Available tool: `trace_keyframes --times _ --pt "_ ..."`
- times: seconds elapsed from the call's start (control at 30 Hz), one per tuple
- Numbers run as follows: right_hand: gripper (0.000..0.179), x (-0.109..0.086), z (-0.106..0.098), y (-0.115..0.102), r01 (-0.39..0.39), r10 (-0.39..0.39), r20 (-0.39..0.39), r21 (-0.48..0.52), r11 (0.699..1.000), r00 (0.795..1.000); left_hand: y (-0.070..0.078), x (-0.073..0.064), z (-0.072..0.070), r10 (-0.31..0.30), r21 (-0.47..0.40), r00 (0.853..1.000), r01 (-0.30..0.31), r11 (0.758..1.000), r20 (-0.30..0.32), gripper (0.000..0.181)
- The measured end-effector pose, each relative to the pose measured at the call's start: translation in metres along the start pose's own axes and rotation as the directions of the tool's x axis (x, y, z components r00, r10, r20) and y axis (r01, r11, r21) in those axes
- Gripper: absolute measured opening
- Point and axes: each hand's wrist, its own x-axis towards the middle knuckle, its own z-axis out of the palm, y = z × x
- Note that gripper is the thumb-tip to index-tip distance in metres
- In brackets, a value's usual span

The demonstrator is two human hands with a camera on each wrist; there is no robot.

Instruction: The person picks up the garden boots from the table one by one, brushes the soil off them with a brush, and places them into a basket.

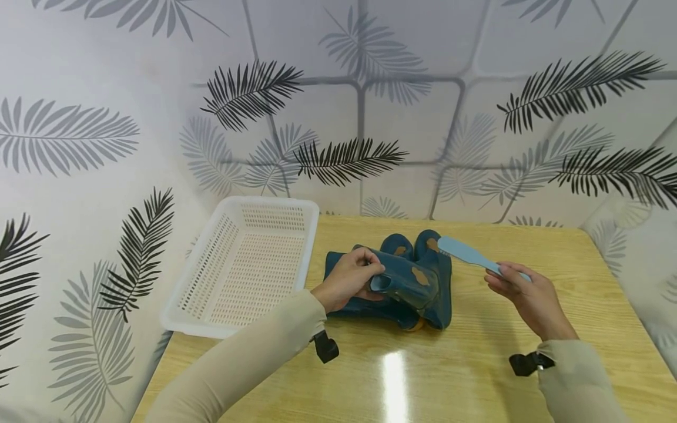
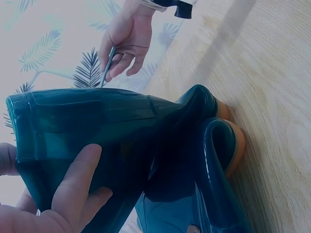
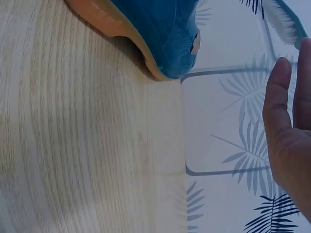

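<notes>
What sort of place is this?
Probably an indoor tabletop work corner, perhaps set up for filming: a wood-grain table stands before a leaf-printed backdrop, with a white basket and shiny boots on it. The wider room isn't visible.

Boots [image 1: 396, 267] glossy, rubbery; brush [image 1: 466, 251] plas.; tbl [image 1: 455, 370] shiny wood.

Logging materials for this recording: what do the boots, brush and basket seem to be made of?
Boots: probably rubber or PVC; glossy, with bright highlights and soft folds.
Brush: likely plastic handle, smooth, evenly pale blue; whitish bristles, fibre unclear.
Basket: likely moulded plastic, dull white, with regular perforations.
</notes>
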Motion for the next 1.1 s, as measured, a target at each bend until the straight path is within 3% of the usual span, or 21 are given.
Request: trace_keyframes --times 0.37,0.73,1.1 --pt "0.024 0.003 0.013 -0.004 -0.008 -0.001 0.089 0.100 0.995 0.996 0.000 0.000 -0.002 0.035 0.031 0.999 -0.034 0.999 -0.029 0.008" --pt "0.017 0.005 0.025 -0.004 -0.008 0.008 0.116 0.001 1.000 0.993 -0.002 -0.001 -0.004 0.030 0.039 0.999 -0.029 0.999 -0.029 0.012" --pt "0.017 0.012 0.044 0.002 -0.072 0.082 0.117 -0.082 0.994 0.990 -0.002 -0.002 -0.004 0.030 0.037 0.999 -0.029 0.999 -0.028 0.014"
